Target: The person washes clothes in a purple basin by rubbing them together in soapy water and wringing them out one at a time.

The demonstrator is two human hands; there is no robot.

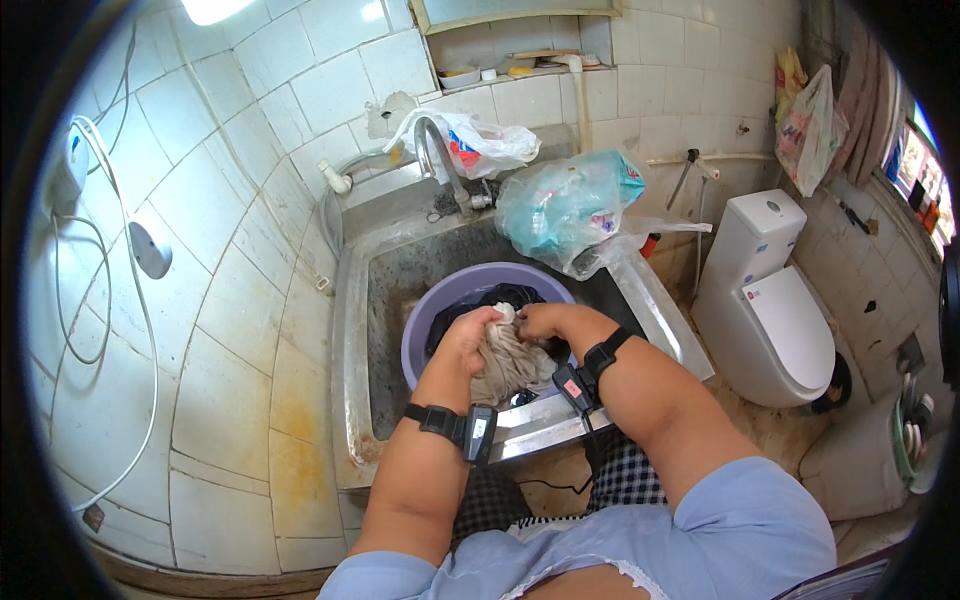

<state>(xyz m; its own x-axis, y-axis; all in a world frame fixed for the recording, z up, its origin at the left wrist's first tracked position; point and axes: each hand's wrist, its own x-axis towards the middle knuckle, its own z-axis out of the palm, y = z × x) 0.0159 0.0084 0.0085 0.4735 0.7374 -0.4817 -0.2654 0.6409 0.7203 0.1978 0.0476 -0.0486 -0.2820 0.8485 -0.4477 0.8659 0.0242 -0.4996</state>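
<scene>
A wet beige cloth (510,364) bunches up between my two hands over a purple plastic basin (415,330). My left hand (472,336) grips the cloth near its pale upper end. On the other side my right hand (541,322) is closed on the same cloth, its fingertips partly hidden. Dark fabric (517,295) lies in the basin behind and beside the hands. The basin stands inside a stainless steel sink (386,375). What lies beneath the beige cloth is hidden.
A curved metal faucet (431,142) rises behind the basin. Plastic bags (574,202) sit on the sink's back right corner, and a white bag (487,142) lies behind the faucet. A toilet (780,315) stands to the right. White cables (154,360) hang on the left wall.
</scene>
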